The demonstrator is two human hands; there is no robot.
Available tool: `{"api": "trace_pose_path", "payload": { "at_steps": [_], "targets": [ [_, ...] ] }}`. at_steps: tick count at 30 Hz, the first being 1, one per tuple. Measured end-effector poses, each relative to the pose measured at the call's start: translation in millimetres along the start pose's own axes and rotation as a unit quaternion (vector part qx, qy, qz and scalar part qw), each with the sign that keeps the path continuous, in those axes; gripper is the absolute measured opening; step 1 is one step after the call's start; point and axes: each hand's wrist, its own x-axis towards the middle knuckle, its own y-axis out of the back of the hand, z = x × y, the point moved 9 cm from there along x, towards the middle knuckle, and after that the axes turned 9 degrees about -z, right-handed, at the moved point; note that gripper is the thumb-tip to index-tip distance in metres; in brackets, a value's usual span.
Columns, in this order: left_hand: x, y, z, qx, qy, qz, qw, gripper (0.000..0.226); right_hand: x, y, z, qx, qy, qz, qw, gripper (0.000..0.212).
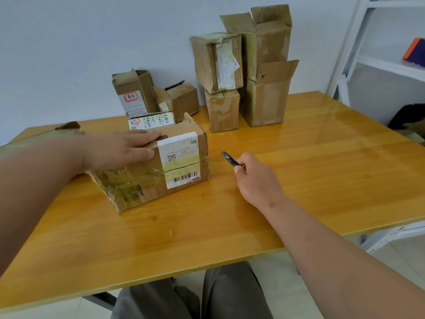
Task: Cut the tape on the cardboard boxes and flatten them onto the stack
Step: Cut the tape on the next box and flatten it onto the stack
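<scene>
Item one: taped cardboard box [158, 166], lying on the near-left part of the yellow wooden table [299, 180], white shipping label [181, 157] wrapped over its top and front, clear tape across the seam. We rest our left hand [122, 149] flat on its top, fingers stretched out and pressing down, closed round nothing.

Item two: black utility knife [230, 158], gripped in our right hand [255, 178], fingers curled tight about the handle, tip pointing toward the box's right end, near it but apart.

Item three: flattened cardboard [46, 134] at the far-left table edge, partly behind our left forearm.

Item four: three smaller boxes [138, 93] clustered behind the taped box, against the wall.

Item five: stacked boxes [253, 72] at the back centre, two columns, the taller ones with open top flaps.

Item six: white metal shelving [391, 54] to the right of the table.
</scene>
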Motion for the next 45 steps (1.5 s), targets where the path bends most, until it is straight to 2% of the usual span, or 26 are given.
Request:
{"api": "trace_pose_path", "payload": {
  "at_steps": [2,7,13,23,27,33,39,45],
  "targets": [
    [-2,8,-3,-0.025,-0.003,-0.006,1.000,0.100,-5,-3,-2,0.068,-0.022,-0.014,0.997,0.010],
    [9,6,7,-0.059,-0.004,0.076,0.995,0.083,-10,-28,-14,0.294,-0.061,-0.071,0.951,0.007],
    [13,3,2,-0.028,0.010,0.094,0.995,0.085,-8,-31,-21,0.396,-0.076,-0.039,0.914,0.011],
    [14,1,5,-0.015,0.008,0.103,0.995,0.078,-4,-40,-24,0.433,-0.137,-0.008,0.891,0.014],
    [13,1,8,-0.023,0.010,0.101,0.995,0.080,-3,-46,-29,0.470,-0.159,0.008,0.868,0.020],
    [11,0,8,-0.028,0.009,0.101,0.994,0.083,-4,-48,-30,0.480,-0.174,0.026,0.859,0.022],
    [10,2,12,0.007,0.028,0.106,0.994,0.071,-1,-50,-35,0.489,-0.182,0.012,0.853,0.029],
    [10,2,12,0.015,0.030,0.108,0.994,0.072,-8,-54,-40,0.520,-0.197,-0.005,0.831,0.026]
  ]
}}
